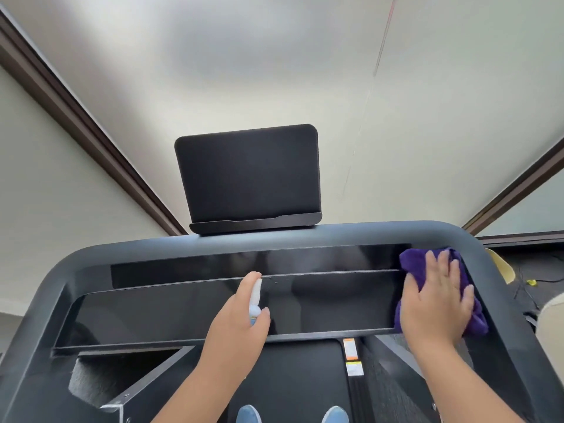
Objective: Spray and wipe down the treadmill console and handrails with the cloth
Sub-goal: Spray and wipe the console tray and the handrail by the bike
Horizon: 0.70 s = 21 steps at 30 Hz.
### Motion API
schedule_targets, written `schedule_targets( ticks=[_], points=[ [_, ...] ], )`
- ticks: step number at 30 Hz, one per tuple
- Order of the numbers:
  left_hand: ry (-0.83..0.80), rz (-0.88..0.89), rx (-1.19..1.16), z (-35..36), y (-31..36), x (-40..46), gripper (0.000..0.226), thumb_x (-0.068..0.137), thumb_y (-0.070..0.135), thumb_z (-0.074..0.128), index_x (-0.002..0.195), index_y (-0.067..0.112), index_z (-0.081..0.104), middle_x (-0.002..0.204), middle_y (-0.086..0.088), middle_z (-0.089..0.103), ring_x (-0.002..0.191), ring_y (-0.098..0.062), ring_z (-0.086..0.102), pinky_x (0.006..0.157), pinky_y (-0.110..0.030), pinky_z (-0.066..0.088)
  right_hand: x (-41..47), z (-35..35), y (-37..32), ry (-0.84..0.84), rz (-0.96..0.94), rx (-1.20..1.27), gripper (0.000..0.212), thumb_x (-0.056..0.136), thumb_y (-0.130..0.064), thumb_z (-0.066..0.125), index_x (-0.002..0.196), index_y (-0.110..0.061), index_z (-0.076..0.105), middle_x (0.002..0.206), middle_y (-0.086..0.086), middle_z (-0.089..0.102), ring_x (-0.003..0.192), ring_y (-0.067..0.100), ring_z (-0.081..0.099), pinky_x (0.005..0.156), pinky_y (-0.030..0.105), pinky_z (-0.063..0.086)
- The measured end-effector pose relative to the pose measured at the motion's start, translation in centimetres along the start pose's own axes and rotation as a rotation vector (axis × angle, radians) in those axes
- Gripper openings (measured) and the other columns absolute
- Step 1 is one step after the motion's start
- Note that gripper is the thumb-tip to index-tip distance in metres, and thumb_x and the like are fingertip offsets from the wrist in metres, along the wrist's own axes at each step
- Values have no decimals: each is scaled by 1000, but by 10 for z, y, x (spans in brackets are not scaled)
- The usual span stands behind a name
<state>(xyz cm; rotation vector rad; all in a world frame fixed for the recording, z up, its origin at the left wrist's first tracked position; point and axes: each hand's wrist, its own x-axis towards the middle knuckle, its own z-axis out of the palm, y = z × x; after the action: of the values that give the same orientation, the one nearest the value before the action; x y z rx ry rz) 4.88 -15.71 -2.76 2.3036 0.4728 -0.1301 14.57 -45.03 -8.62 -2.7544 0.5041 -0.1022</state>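
The treadmill console [171, 309] is a wide glossy black panel framed by a dark grey rail [335, 232]. A black screen [248, 175] stands upright behind it. My left hand [236, 325] grips a small clear spray bottle [254, 300] with its nozzle over the console's middle, forefinger on top. My right hand [436, 300] presses flat, fingers straight, on a purple cloth [410, 261] at the console's right end. The cloth is bunched under the palm and partly hidden by it.
The treadmill belt [290, 383] runs below the console, with orange and white labels [351, 355] on a side strip. My blue shoes [248, 415] stand on it. Dark wall trim [91, 138] crosses the left wall. Cables and a pale object [500, 267] lie at the right.
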Motion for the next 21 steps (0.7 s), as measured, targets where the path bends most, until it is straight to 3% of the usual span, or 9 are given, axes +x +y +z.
schedule_targets(
  ticks=[2,4,7,10,12,14,17,21],
  points=[
    [8,-15,-2,-2,-4,-1,57,99,24,56,143,51,34,93,7,59,82,-12,58,69,-22,46,18,-3,-31,13,124,108,58,107,-31,42,162,-15,30,173,5,14,160,23,7,129,51,5],
    [26,-27,-12,-4,-5,-3,57,99,24,56,144,51,33,97,8,60,84,-12,59,68,-21,44,27,2,-73,6,134,189,59,107,-28,43,162,-13,28,174,8,12,161,26,5,128,51,4],
    [79,-28,-24,-9,-6,-3,58,100,23,56,145,51,33,101,8,59,85,-12,59,69,-23,44,3,21,-133,-36,-144,125,64,105,-32,45,163,-14,25,174,7,12,161,25,4,128,49,2],
    [147,-35,-2,-11,-3,-5,58,100,23,58,147,46,33,106,7,58,88,-11,59,74,-26,44,-62,47,-152,-105,-497,60,69,102,-31,48,164,-15,22,173,6,13,160,23,10,128,44,2],
    [165,-39,12,-10,-2,-6,60,100,24,59,151,43,34,115,8,58,93,-13,59,81,-28,46,-110,55,-137,-139,-686,8,70,96,-31,52,161,-13,33,171,6,24,157,23,24,127,46,11],
    [159,-47,32,-8,-4,-3,60,100,24,60,152,40,33,118,7,59,95,-15,59,84,-30,49,-136,52,-111,-173,-758,-6,68,92,-33,46,157,-14,42,167,3,35,153,20,34,124,45,17],
    [126,-63,49,0,-5,-3,59,100,24,59,150,42,34,105,4,60,85,-12,59,74,-28,45,-136,40,-65,-209,-733,28,68,87,-32,49,154,-21,48,165,-6,39,151,14,38,123,44,22],
    [60,-72,12,11,4,-11,60,100,25,55,149,49,31,96,9,57,82,-7,58,67,-13,39,-92,22,-2,-70,-533,9,69,87,-30,46,155,-16,46,164,-2,40,151,19,38,124,49,23]
  ],
)
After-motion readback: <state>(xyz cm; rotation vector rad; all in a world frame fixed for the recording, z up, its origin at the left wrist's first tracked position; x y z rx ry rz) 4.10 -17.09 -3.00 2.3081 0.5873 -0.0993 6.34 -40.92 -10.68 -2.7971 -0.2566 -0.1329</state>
